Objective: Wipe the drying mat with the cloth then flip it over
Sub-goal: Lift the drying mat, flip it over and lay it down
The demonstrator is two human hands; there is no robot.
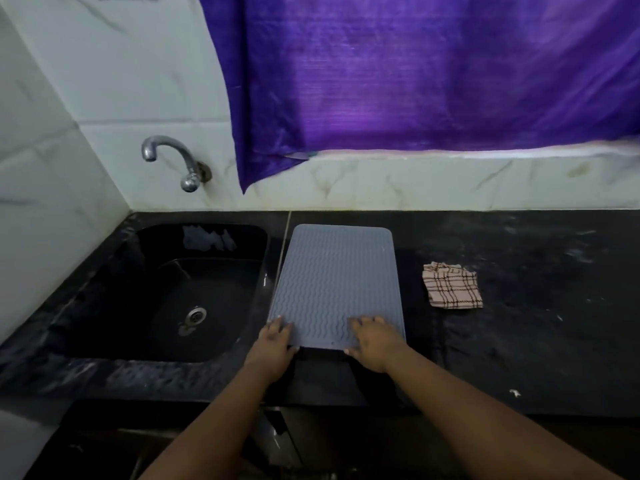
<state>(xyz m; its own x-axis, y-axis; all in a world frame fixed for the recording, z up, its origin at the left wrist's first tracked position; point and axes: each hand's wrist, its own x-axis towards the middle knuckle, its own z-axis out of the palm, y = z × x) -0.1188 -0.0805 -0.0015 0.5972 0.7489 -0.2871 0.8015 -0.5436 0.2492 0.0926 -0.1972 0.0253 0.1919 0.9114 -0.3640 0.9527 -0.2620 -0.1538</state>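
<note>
A grey drying mat (336,278) with wavy ridges lies flat on the black counter, just right of the sink. My left hand (275,348) grips the mat's near left corner, fingers on top and thumb at the edge. My right hand (372,339) grips the near edge toward the right corner in the same way. A pink checked cloth (452,285) lies crumpled on the counter to the right of the mat, apart from both hands.
A black sink (194,289) with a metal drain sits at the left. A chrome tap (176,161) juts from the tiled wall above it. A purple curtain (415,74) hangs behind. The black counter (536,323) stretches to the right.
</note>
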